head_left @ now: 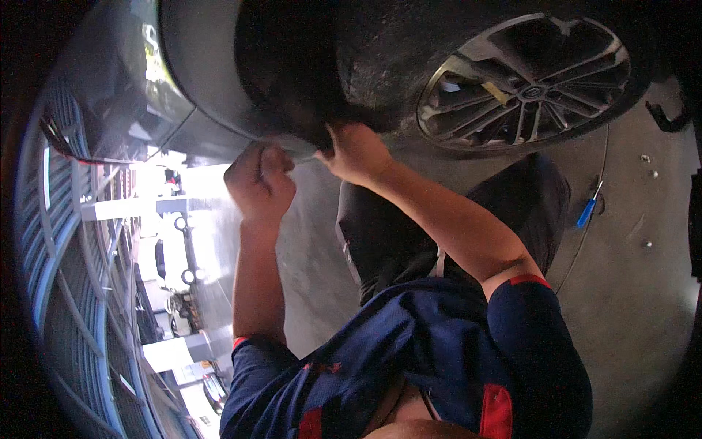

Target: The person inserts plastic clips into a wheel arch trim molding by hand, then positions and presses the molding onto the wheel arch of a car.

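Note:
A car's grey bumper [208, 95] hangs over my hands, its lower edge meeting the dark wheel arch [292, 69]. My left hand [259, 179] is closed against the underside of that edge, fingers curled; whatever it grips is hidden. Just to its right, my right hand [355, 154] reaches to the rear lip of the arch beside the tyre [384, 80]. Its fingers bend around something dark there that I cannot make out, with the thumb below. The spoked wheel [530, 91] is fitted on the car, right of both hands.
A blue-handled tool [586, 212] lies on the grey floor [636, 285] to the right, near a thin dark cable or hose. Small pieces [647, 244] are scattered nearby. A black object [667, 117] lies beyond the wheel. At the left are parked vehicles [172, 256] and pale posts.

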